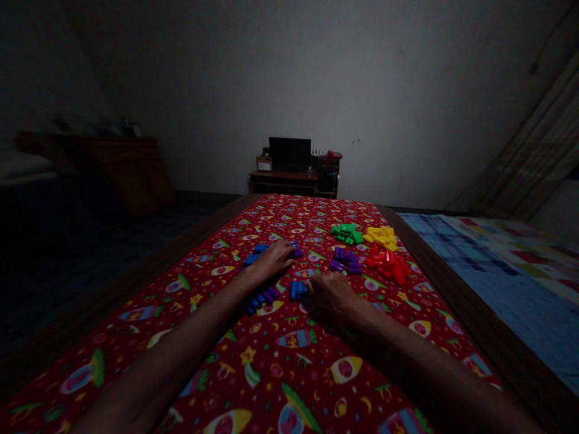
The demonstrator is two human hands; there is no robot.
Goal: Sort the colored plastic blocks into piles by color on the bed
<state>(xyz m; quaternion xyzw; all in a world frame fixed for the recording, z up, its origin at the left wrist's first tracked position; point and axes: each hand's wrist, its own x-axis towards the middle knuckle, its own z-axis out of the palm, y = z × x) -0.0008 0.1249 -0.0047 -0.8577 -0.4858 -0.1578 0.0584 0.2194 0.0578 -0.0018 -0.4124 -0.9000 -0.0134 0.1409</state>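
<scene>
My left hand (274,259) reaches over a loose group of blue pieces (252,259) with its fingers stretched out. Its fingertips are beside a purple piece (297,252); whether they touch it I cannot tell. Below my left wrist lie more blue pieces (256,303) and purple pieces (270,293). My right hand (333,293) rests with curled fingers against a small cluster of blue plastic pieces (297,290). What its fingers hold, if anything, is hidden. Just beyond my right hand sits a pile of purple pieces (346,260).
Piles of green pieces (346,233), yellow pieces (381,237) and red pieces (389,265) lie on the right side of the red patterned cloth (253,374). A desk (283,175) with a monitor (290,153) stands beyond the far end. A bed (493,271) is at right.
</scene>
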